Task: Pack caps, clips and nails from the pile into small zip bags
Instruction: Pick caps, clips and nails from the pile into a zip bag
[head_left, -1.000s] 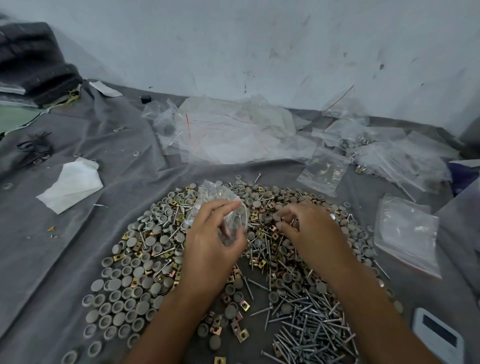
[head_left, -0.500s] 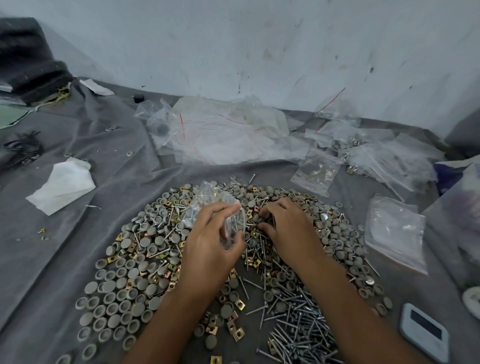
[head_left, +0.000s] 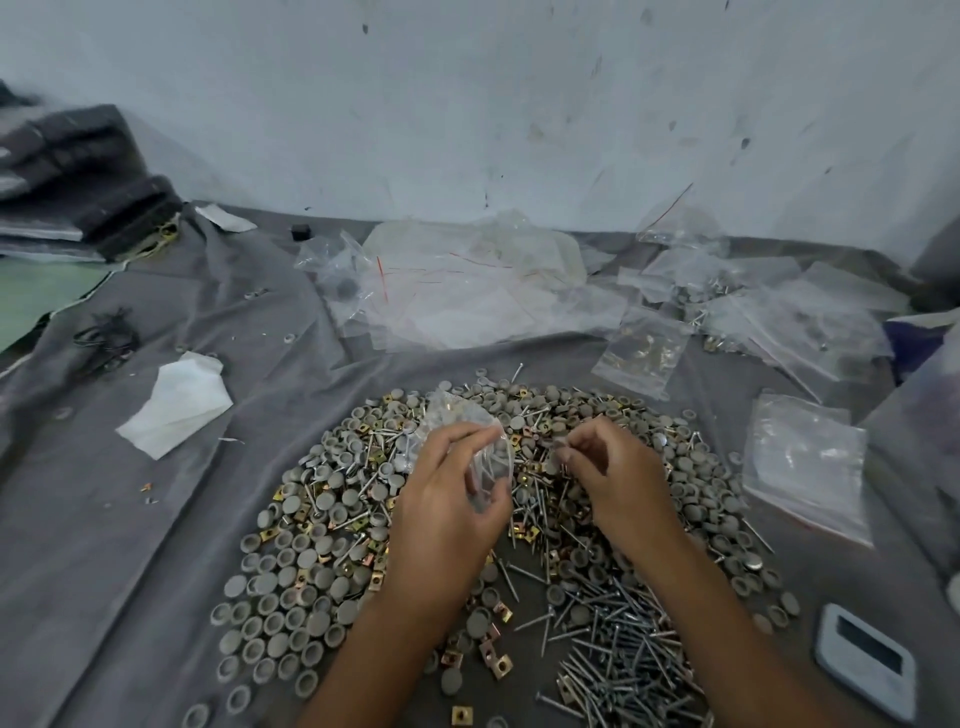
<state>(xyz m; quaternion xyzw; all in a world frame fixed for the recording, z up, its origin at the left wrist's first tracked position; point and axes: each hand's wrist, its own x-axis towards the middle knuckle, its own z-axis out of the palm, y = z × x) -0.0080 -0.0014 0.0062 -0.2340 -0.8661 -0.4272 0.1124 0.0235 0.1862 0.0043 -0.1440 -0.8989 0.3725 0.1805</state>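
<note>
Left hand (head_left: 444, 512): fingers and thumb pinching a small clear zip bag (head_left: 470, 441) that holds a few grey caps, raised just above the pile (head_left: 363, 519); right hand (head_left: 613, 470): fingertips curled together on a small piece too blurred to name, close beside the bag's mouth, hands near but apart. Under and around both hands: grey caps (head_left: 283, 592) mostly to the left, brass clips (head_left: 493, 657) mixed through, nails (head_left: 623, 654) heaped below the right forearm, all on grey cloth (head_left: 130, 545). Beyond the hands: loose clear bags (head_left: 467, 296); right of the right hand: flat bag stack (head_left: 805, 462); left: white paper (head_left: 176, 402).
</note>
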